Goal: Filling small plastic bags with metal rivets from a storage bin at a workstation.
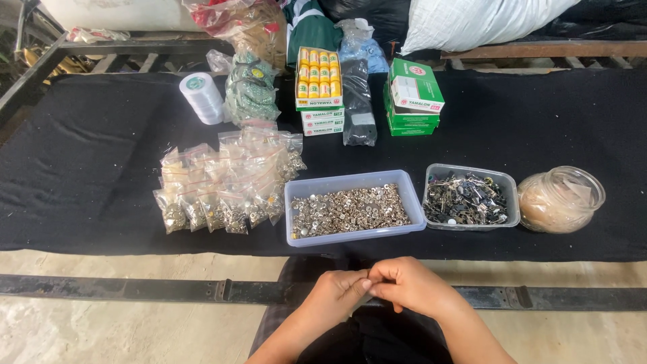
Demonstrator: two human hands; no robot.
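Note:
My left hand (pixel 337 294) and my right hand (pixel 411 286) meet at the fingertips low in the head view, in front of the table's near edge. Their fingers are pinched together on something too small to make out. Just beyond them stands a pale blue plastic tub (pixel 354 185) filled with small silver metal snaps. To its left lies a pile of small clear bags (pixel 226 178) holding similar metal pieces. A clear tray (pixel 472 174) of dark metal clips sits to the tub's right.
A black cloth (pixel 94 155) covers the table. A glass jar (pixel 561 199) lies at the right. Further back are a white thread spool (pixel 201 98), stacked green-and-white boxes (pixel 412 98), a box of yellow spools (pixel 319 77) and bags. A metal rail (pixel 135 290) runs below.

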